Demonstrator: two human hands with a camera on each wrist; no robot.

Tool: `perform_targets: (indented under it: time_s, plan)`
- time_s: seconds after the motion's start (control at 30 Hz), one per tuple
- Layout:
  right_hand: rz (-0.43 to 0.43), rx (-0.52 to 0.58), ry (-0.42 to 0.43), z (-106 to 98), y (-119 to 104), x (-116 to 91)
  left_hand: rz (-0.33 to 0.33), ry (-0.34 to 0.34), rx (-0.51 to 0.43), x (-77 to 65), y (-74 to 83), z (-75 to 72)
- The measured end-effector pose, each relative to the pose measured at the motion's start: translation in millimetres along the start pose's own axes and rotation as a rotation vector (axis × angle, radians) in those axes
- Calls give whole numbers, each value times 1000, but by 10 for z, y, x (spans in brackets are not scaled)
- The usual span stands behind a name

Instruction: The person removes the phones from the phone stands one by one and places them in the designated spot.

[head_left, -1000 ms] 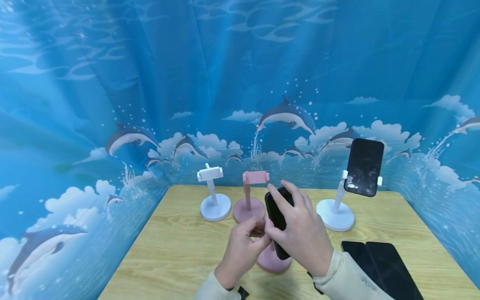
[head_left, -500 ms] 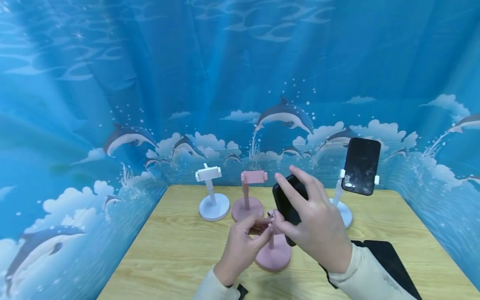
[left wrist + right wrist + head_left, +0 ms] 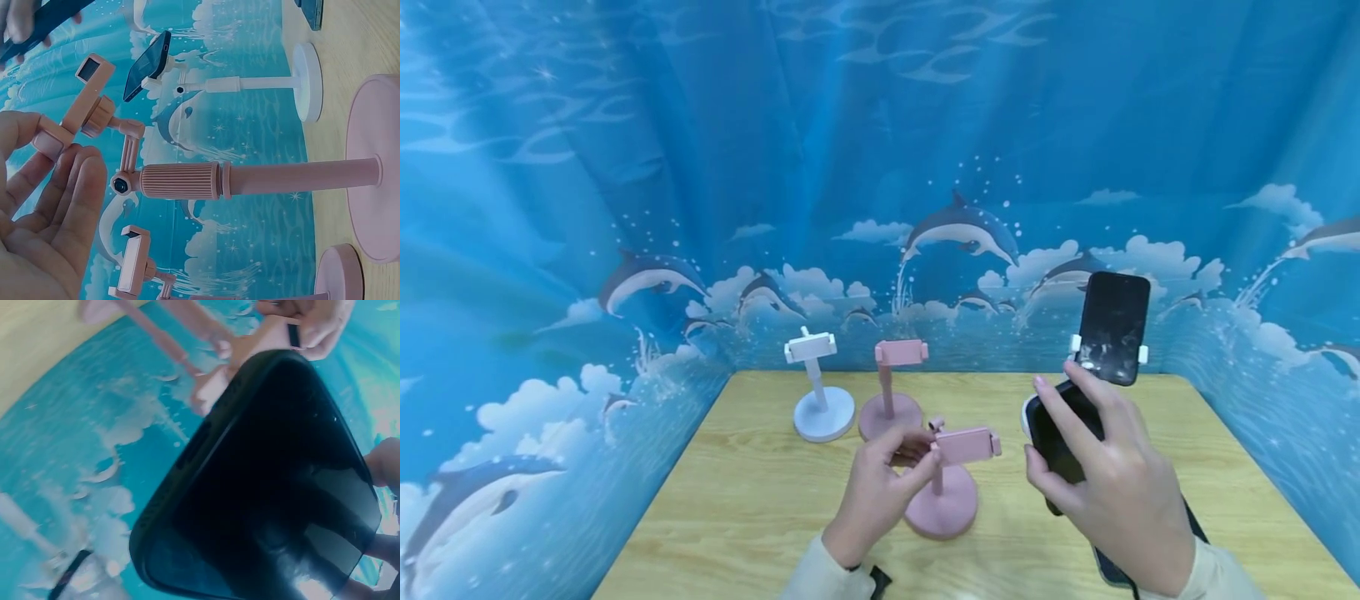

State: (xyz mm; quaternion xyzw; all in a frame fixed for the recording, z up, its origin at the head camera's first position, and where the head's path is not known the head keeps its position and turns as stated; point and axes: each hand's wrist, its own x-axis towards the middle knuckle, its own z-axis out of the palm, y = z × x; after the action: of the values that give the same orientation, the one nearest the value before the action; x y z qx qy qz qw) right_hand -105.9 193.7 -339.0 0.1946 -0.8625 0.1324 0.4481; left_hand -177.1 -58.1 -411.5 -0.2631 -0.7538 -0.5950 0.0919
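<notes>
A pink phone stand is on the table in front of me, its clamp at the top of the pole. My left hand pinches the clamp's left end between thumb and fingers; the left wrist view shows the thumb and fingertips around that end piece. The clamp holds no phone. To the right, my right hand grips a black phone by its edges, above the table and apart from the pink stand. The phone's dark face fills much of the right wrist view.
At the back are a white stand and another pink stand, both without phones. A second white stand at the right carries a phone. A dark flat device lies partly hidden beneath my right forearm. A dolphin-print curtain surrounds the table.
My right hand has carried the black phone to the right, away from the pink stand, uncovering its clamp. My left hand has stayed at the clamp's left end.
</notes>
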Motion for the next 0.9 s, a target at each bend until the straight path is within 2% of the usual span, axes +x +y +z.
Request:
perform_targets:
  time_s: [0.27, 0.5, 0.9]
  plan:
    - [61, -88, 19, -82, 367, -352, -26, -5, -10, -3, 8, -8]
    - [157, -190, -48, -113, 893, -725, -40, -12, -5, -4, 0, -3]
    - [344, -309, -292, -31, 1838, -1381, -3, 8, -11, -3, -15, 9]
